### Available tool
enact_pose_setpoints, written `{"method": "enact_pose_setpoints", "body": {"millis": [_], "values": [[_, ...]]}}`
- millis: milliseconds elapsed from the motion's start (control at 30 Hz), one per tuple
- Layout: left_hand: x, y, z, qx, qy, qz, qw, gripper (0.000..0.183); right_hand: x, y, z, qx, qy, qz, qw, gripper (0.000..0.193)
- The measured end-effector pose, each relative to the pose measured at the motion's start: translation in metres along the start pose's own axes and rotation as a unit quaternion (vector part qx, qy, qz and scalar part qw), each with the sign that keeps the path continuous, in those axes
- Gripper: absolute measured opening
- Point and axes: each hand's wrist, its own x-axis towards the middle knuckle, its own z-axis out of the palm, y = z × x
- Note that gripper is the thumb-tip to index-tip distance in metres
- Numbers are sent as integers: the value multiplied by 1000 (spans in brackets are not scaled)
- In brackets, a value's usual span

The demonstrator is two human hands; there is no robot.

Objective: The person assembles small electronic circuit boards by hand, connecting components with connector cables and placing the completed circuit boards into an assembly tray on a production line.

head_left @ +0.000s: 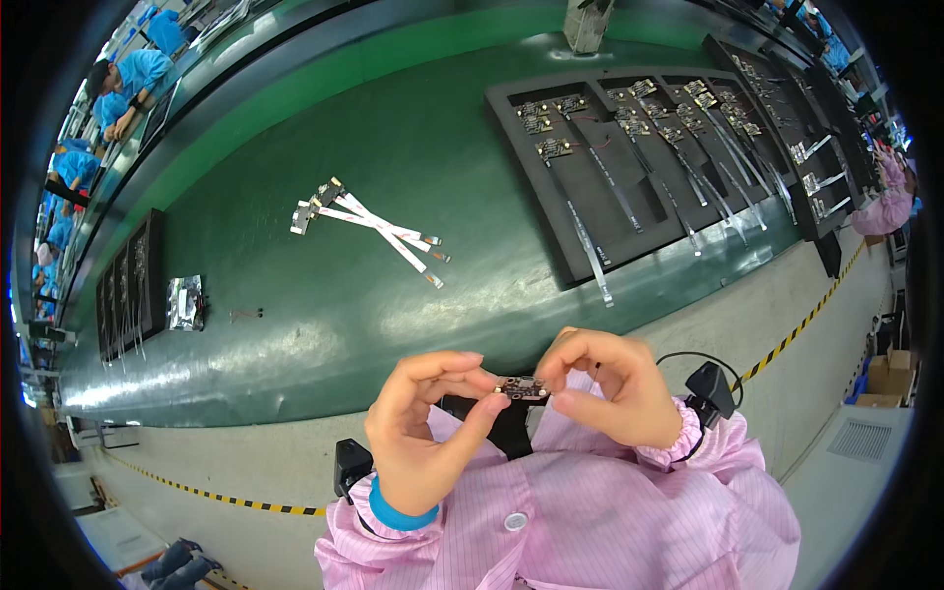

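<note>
Between my two hands is a small dark circuit board [521, 389], held just in front of the table's near edge. My left hand [425, 425] pinches its left end between thumb and fingertips. The board's right end is in the fingers of my right hand [618, 391], with thumb and index finger closed on it. Some of the board is covered by my fingertips. Farther off on the green table [393, 315] lie several small boards [317, 205] with white flat cables [385, 234] crossing one another.
At the right, a black foam tray [531, 187] holds several boards with flat cables hanging over its near edge. Another dark tray [826, 202] stands beyond it. A tray [152, 285], a silver bag [185, 303] and small wires [246, 315] lie at the left. People in blue work across the far left.
</note>
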Motion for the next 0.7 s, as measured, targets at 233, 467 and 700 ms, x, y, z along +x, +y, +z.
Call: {"method": "enact_pose_setpoints", "body": {"millis": [233,467,700], "values": [[1,2,11,-69,-45,-6,997,45,-7,-5,-3,39,57,-24,997,11],[21,4,-10,-25,-1,7,1000,38,29,-84,-93,42,76,-35,996,11],[20,-20,-31,51,23,4,998,23,119,-71,-152,-27,47,155,986,18]]}}
